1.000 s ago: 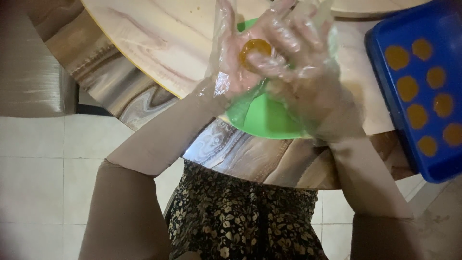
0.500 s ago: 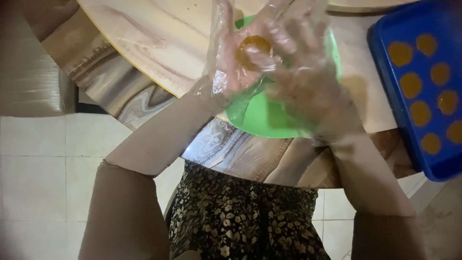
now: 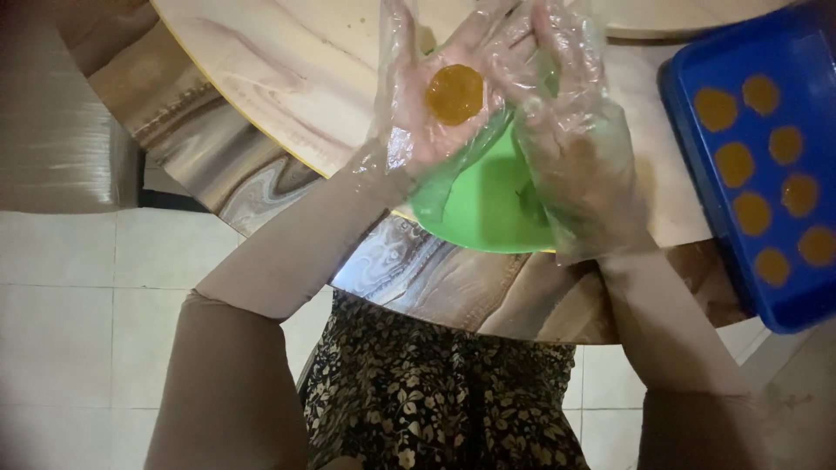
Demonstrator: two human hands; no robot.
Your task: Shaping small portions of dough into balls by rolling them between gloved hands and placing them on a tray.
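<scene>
The flat orange disc (image 3: 454, 93) lies on the open left hand (image 3: 427, 113); the right hand (image 3: 570, 148), fingers spread and empty, sits at its 3 o'clock, above the green bowl (image 3: 488, 204).

To the left of the left hand (image 3: 435, 104) the bench (image 3: 287, 78) lay bare and passable. Rightward, the blue tray (image 3: 697, 174) of orange discs (image 3: 733, 164) blocked the way near the right hand (image 3: 566, 130); the green plate (image 3: 488, 209) sat beneath both.
</scene>
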